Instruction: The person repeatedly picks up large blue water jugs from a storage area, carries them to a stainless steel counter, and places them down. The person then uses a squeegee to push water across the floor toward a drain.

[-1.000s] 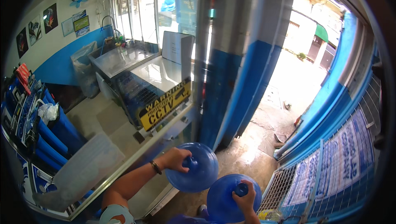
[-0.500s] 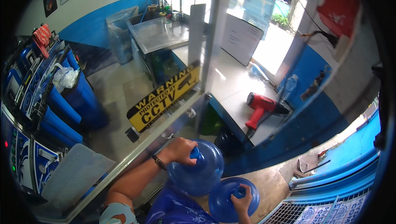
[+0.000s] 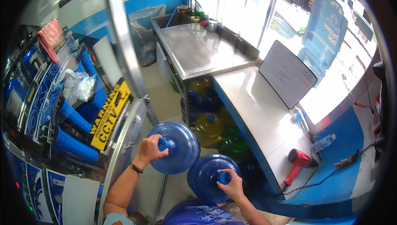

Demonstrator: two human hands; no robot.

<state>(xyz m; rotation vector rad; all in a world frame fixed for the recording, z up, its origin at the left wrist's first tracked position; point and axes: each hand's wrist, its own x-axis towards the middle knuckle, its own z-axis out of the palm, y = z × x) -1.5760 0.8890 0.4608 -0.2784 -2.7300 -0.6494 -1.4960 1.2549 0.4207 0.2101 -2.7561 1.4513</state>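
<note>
My left hand (image 3: 151, 149) is wrapped round the capped neck of a large blue water jug (image 3: 181, 146), beside the edge of the glass door. My right hand (image 3: 232, 185) grips the neck of a second blue water jug (image 3: 206, 174), lower and to the right. Both jugs are seen from above, close together in the doorway. Whether their bases touch the floor is hidden.
A glass door (image 3: 126, 152) with a yellow-black sign (image 3: 109, 119) stands open at left. Beneath the white counter (image 3: 252, 113) are yellow, green and blue jugs (image 3: 209, 129). A red heat gun (image 3: 298, 165) lies on top. Further back is a steel sink table (image 3: 198, 47).
The door has swung open to the left. I have moved into the doorway with both jugs, and the counter and the jugs beneath it now show more fully.
</note>
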